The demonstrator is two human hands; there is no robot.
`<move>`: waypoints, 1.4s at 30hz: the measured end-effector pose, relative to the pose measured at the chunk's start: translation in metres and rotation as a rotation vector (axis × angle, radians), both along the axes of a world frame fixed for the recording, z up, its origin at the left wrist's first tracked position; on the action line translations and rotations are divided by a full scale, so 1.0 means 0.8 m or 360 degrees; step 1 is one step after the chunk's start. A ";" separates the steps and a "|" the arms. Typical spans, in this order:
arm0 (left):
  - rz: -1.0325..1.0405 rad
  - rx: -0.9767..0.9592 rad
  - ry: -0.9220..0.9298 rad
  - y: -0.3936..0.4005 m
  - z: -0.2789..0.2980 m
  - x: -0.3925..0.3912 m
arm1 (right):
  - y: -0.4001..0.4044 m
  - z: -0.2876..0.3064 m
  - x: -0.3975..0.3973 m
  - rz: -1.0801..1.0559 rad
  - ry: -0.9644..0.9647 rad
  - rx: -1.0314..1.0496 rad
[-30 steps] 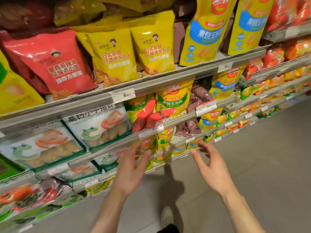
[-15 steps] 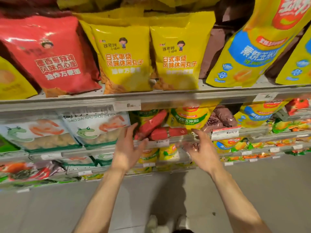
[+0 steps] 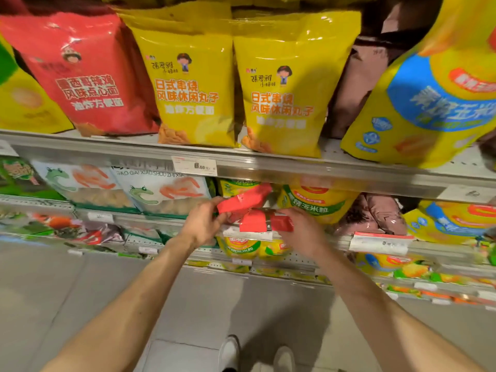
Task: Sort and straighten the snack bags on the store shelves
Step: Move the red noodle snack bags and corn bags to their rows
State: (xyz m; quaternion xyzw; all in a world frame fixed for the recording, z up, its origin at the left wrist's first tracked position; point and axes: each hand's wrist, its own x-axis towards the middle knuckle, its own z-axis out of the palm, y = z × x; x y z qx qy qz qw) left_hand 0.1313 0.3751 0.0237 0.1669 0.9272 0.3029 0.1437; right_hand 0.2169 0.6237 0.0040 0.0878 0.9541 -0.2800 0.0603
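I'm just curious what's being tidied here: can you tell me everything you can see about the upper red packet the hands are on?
The upper red packet is a long, flat, glossy plastic bag, plain red with some glare; any print is too blurred to read. It lies tilted, its right end higher, on the second shelf in front of the yellow and green bags. The left hand grips its lower left end. It rests against a second red packet just below, which the right hand holds.

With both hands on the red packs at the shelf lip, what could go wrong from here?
1. The lower red pack overhangs the shelf rail; if the right hand loosens, it may drop.
2. Pulling the upper red pack with the left hand could drag the yellow-green corn bag forward.
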 end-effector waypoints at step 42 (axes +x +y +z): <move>0.0187 0.0644 -0.0284 0.025 -0.029 -0.022 | -0.001 -0.023 -0.080 -0.0104 -0.0287 -0.1097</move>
